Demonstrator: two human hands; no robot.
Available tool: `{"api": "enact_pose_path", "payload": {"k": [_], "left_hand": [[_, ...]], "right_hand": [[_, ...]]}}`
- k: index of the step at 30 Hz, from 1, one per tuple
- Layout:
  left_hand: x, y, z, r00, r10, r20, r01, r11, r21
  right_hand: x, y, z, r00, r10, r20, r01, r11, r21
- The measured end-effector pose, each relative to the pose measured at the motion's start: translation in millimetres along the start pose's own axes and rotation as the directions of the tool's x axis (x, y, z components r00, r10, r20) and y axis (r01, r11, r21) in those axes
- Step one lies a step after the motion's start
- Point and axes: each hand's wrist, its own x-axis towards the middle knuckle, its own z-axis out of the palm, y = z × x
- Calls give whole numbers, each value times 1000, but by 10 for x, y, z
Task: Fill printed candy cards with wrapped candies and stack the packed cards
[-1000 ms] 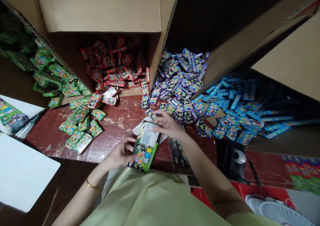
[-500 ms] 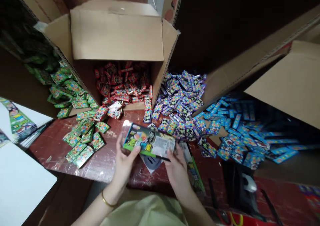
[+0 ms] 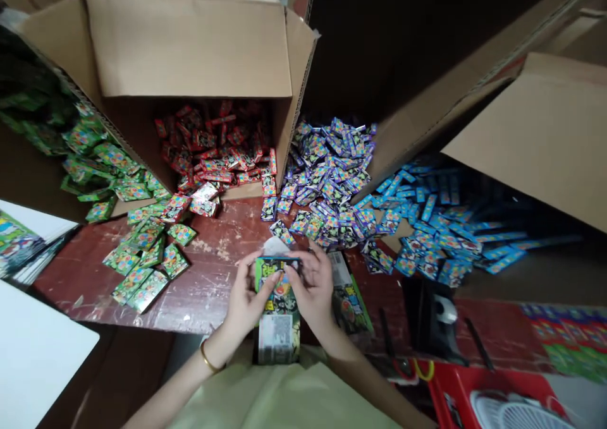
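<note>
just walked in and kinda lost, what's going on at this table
A person holds a printed packet in both bare hands, left hand and right hand on either side, thumbs on its face. Another packet lies on the red-brown table beside the right hand. Beyond are open cartons and heaps of small packs: green packs at left, then red packs, purple packs and blue packs.

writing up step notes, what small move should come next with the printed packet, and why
Probably ease open the far end of the packet with both thumbs, since the left grip and right grip hold its sides and the thumbs lie towards that end. Whether it is open now, I can't tell.
</note>
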Motion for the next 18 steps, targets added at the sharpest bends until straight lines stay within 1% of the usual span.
{"api": "enact_pose_path", "payload": {"k": [1, 3, 6, 8, 9, 11, 14, 16, 18], "left_hand": [[29, -2, 1, 1000, 10, 9, -10, 1000, 14], [111, 11, 4, 997, 77, 16, -77, 997, 17], [226, 37, 16, 981, 190, 36, -188, 981, -58], [256, 43, 23, 981, 194, 28, -189, 974, -128], [255, 44, 21, 984, 178, 15, -174, 973, -151], [236, 51, 7, 992, 124, 27, -119, 983, -141], [206, 90, -24, 994, 15, 107, -8, 997, -71], [213, 134, -33, 991, -39, 126, 49, 996, -77], [241, 182, -30, 991, -64, 116, 77, 991, -108]], "right_hand": [[-14, 11, 17, 1000, 4, 1, -4, 1000, -2], [-18, 27, 42, 1000, -15, -6, 15, 1000, 4], [7, 51, 64, 992, -111, -57, 113, 993, 44], [19, 66, 67, 986, -150, -67, 155, 985, 76], [22, 67, 65, 987, -148, -55, 153, 984, 92], [28, 51, 49, 994, -107, -25, 110, 987, 114], [86, -22, 2, 1000, -5, -11, 6, 993, 117], [171, -84, -44, 995, 98, 26, -101, 986, 134], [280, -142, -99, 970, 219, 109, -236, 955, 182]]}}
